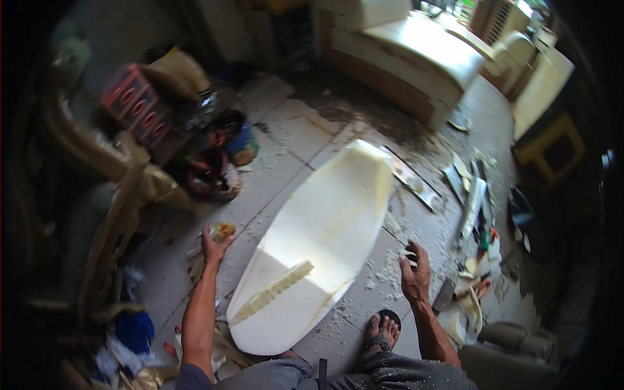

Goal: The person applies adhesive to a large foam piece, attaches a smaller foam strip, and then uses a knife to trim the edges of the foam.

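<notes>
A long white foam piece (312, 227), rounded at the near end, lies on the tiled floor before me, with a ridged cream strip (273, 292) across its lower part. Left of it, my left hand (217, 242) is closed on a small orange-brown, translucent item (224, 231), too small to name surely. Right of the foam piece, my right hand (416, 270) has curled fingers round something small and pale that I cannot make out. My sandalled foot (383, 331) is below that hand. Small foam crumbs are scattered about.
Cans (211, 179), a red crate (133, 107) and carved frames (117, 195) crowd the left. An upholstered piece (416, 45) stands at the back. Offcuts and tools (474, 201) litter the right, near a yellow frame (546, 153). Blue cloth (133, 331) lies at lower left.
</notes>
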Available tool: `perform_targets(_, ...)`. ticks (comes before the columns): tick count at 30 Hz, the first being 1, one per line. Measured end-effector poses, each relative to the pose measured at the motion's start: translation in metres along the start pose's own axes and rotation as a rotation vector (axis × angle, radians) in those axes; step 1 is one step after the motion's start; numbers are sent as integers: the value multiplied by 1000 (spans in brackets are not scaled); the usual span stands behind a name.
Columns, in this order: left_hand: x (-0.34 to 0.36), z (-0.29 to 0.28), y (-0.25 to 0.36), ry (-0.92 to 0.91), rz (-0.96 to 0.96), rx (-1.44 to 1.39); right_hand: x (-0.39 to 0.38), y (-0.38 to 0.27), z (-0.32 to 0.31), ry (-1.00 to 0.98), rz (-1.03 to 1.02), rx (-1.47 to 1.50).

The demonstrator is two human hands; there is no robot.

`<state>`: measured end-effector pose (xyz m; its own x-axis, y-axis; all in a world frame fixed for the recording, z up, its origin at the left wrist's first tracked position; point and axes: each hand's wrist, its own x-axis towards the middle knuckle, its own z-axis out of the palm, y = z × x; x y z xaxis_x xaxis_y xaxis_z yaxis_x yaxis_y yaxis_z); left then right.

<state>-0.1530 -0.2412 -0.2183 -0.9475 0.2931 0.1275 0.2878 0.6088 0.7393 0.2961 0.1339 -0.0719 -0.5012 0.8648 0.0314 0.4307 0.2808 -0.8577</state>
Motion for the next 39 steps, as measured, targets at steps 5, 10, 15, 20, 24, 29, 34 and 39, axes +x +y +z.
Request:
perform_targets(5, 23, -3, 10, -37, -111, -225, -7, -8, -25, 79, 69, 98)
perform_targets(10, -9, 4, 153, -235, 145, -371, -28, -7, -29, 88, 12, 132)
perform_targets(15, -61, -5, 310, -461, 478, -123, -28, -38, -12, -95, -180, 185)
perform_targets(20, -109, 31, 394, -495, 880, 307, -12, -63, -32, -13, -425, 84)
perform_targets(24, -127, 41, 410, -439, 997, 336, -10, -76, -42, -35, -651, -101)
perform_targets(29, -141, 49, 417, -497, 1015, 398, 2, -68, -43, -144, -706, -287)
perform_targets(34, -149, 51, 426, -507, 1090, 433, 8, -63, -41, -314, -664, -320)
perform_targets(39, -148, 53, 421, -525, 996, 386, -4, -63, -53, -181, -622, -257)
